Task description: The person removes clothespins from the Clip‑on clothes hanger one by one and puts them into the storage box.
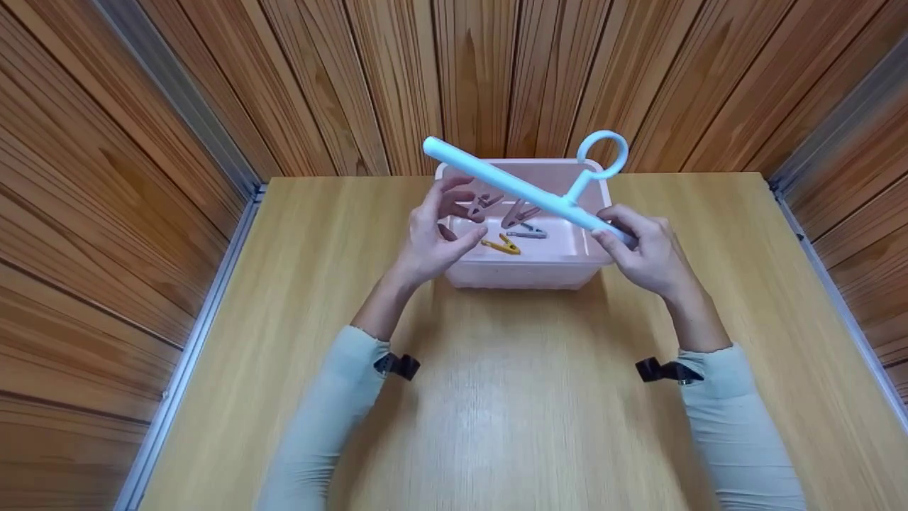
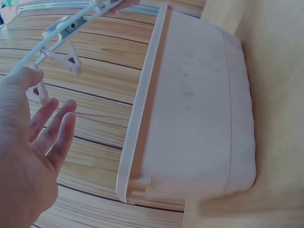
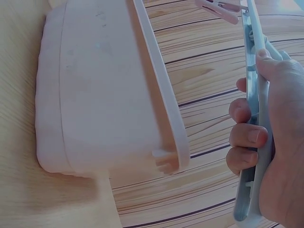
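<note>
A light-blue clip hanger (image 1: 496,177) with a round hook is held tilted above a pink bin (image 1: 528,273). My right hand (image 1: 645,248) grips the hanger's lower right end, fingers wrapped round the bar in the right wrist view. Two pink clothespins (image 2: 66,59) hang from the underside of the bar. Beside the left one is my left hand (image 1: 440,238), its thumb and fingers spread apart; the left wrist view shows them around the bar's end without a visible pinch. Inside the bin lie a yellow clothespin (image 1: 502,245) and a grey-blue clothespin (image 1: 528,233).
The bin stands at the back of the wooden table (image 1: 496,397), near the slatted wood wall (image 1: 397,85). Similar wood panels with metal edge rails (image 1: 206,305) flank both sides. A black strap device (image 1: 397,365) sits on each sleeve.
</note>
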The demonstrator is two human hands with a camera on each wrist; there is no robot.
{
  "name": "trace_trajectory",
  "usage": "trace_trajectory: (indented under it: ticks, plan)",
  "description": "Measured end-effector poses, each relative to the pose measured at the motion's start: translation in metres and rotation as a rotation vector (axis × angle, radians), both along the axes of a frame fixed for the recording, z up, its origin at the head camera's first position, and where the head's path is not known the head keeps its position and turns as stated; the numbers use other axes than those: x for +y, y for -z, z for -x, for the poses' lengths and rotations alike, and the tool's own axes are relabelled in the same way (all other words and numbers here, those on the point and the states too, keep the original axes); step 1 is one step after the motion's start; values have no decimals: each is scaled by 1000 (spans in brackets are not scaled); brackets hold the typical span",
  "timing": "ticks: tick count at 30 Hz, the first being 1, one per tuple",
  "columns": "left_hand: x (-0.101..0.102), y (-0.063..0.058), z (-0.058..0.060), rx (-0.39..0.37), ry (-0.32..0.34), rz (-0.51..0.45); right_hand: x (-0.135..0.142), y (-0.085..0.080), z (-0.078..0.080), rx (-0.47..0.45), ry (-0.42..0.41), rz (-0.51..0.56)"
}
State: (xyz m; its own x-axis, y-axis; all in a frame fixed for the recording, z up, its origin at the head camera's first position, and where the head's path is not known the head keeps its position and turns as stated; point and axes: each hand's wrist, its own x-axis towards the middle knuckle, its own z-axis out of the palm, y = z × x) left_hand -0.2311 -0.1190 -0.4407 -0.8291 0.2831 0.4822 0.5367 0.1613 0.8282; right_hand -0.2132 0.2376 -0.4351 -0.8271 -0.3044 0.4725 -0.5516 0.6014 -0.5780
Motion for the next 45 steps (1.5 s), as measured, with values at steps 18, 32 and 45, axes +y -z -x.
trace_trajectory:
  ticks: [18, 32, 45]
  plan:
    - [14, -4, -3, -14, 2, 21, -7, 3, 0, -24, -23, 12]
    - [19, -4, -7, 14, -25, -13, -11, 8, 0, -24, -43, -11]
    - [0, -12, -10, -125, 130, -16, -3, -5, -1, -105, -113, -65]
